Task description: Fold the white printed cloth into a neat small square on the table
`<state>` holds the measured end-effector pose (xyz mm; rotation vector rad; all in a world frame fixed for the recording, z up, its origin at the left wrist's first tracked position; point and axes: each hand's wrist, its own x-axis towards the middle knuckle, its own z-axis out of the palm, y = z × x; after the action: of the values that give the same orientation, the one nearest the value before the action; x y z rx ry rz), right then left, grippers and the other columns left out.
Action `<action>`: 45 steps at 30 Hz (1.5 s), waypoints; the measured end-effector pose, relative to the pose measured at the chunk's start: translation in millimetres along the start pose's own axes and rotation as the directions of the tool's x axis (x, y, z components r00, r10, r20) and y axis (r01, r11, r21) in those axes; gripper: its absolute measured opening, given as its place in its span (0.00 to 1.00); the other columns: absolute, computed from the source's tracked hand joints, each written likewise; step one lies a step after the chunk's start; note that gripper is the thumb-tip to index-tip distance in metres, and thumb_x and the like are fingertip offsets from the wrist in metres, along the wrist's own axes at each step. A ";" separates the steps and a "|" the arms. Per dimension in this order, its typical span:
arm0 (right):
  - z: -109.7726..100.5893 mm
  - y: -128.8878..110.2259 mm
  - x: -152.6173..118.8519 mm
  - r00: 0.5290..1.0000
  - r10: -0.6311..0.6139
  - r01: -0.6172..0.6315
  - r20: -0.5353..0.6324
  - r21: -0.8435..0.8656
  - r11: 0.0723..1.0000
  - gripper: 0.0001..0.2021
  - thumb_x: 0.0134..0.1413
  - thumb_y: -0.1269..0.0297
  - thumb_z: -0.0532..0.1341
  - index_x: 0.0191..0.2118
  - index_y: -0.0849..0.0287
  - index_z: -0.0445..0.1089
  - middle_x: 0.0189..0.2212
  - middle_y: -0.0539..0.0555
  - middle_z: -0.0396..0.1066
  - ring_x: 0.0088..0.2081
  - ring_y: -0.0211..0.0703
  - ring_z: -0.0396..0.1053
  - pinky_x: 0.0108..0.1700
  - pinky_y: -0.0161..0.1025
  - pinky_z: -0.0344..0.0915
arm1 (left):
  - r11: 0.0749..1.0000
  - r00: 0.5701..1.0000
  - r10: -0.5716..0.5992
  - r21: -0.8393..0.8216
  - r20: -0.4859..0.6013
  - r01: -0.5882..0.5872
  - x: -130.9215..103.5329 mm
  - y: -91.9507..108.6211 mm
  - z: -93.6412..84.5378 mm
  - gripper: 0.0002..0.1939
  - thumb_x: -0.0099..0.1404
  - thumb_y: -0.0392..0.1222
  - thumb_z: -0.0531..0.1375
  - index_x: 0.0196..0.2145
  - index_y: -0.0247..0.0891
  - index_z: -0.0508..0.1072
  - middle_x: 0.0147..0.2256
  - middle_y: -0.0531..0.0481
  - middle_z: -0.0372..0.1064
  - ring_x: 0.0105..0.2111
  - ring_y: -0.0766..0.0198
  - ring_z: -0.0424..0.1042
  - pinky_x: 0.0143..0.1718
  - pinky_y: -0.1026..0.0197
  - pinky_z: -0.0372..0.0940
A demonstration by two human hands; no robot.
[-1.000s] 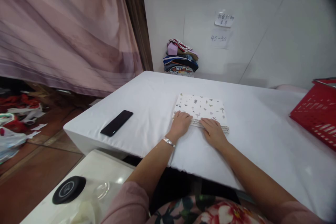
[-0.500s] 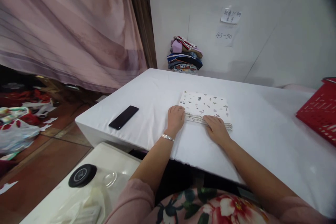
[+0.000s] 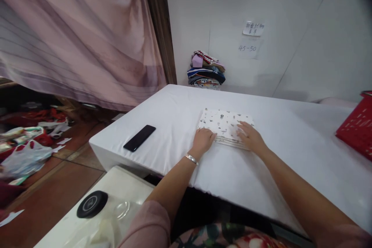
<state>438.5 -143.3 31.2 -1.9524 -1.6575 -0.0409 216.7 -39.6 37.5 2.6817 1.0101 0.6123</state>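
Cloth point(image 3: 223, 122), patterned and folded into a layered rectangle, lay right of centre. The left hand point(image 3: 204, 139) pressed its near-left edge (fingers bunched); the right hand point(image 3: 250, 136) spread loosely over its right side.

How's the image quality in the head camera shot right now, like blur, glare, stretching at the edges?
Head view: lighting soft and fairly even; right hand motion-blurred, left hand sharper; faint shadow on the wall; wide-angle stretching toward the edges; top right corner dark; small glints on the bracelet.
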 end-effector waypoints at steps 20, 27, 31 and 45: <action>21.6 73.3 -0.2 0.945 0.327 -0.327 0.013 -0.007 0.945 0.25 0.54 0.51 0.52 0.55 0.55 0.66 0.59 0.61 0.58 0.55 0.57 0.63 0.53 0.53 0.61 | 0.959 0.960 -0.281 0.045 -0.017 0.281 40.1 -21.2 23.3 0.23 0.66 0.50 0.49 0.55 0.39 0.61 0.63 0.41 0.47 0.55 0.49 0.58 0.51 0.45 0.57; 3.2 57.1 -11.9 0.866 0.491 -0.499 0.090 0.218 0.839 0.29 0.45 0.55 0.60 0.55 0.57 0.66 0.59 0.60 0.59 0.55 0.57 0.62 0.54 0.49 0.61 | 0.884 0.886 -0.464 -0.070 -0.014 0.462 46.1 -22.5 15.2 0.23 0.65 0.41 0.48 0.57 0.36 0.58 0.55 0.36 0.60 0.52 0.51 0.63 0.47 0.51 0.60; -20.7 84.3 -7.9 0.868 0.483 -0.496 0.118 0.264 0.827 0.28 0.41 0.58 0.62 0.52 0.58 0.70 0.40 0.58 0.74 0.39 0.53 0.72 0.39 0.46 0.68 | 0.831 0.838 -0.511 -0.136 0.192 0.539 34.7 -4.3 9.8 0.26 0.61 0.39 0.51 0.57 0.34 0.58 0.52 0.35 0.63 0.49 0.50 0.65 0.45 0.53 0.61; -19.4 37.4 5.9 0.993 0.013 0.009 0.115 -0.193 0.981 0.23 0.57 0.54 0.51 0.55 0.56 0.65 0.60 0.58 0.58 0.62 0.54 0.52 0.58 0.53 0.54 | 0.887 0.927 -0.344 -0.272 0.150 0.373 -29.3 52.3 21.7 0.28 0.63 0.51 0.52 0.59 0.40 0.55 0.49 0.42 0.65 0.45 0.53 0.68 0.43 0.57 0.61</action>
<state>480.5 -149.0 34.7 -2.1362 -1.7835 -0.0927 236.9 -99.1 26.6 2.1676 1.2366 0.5033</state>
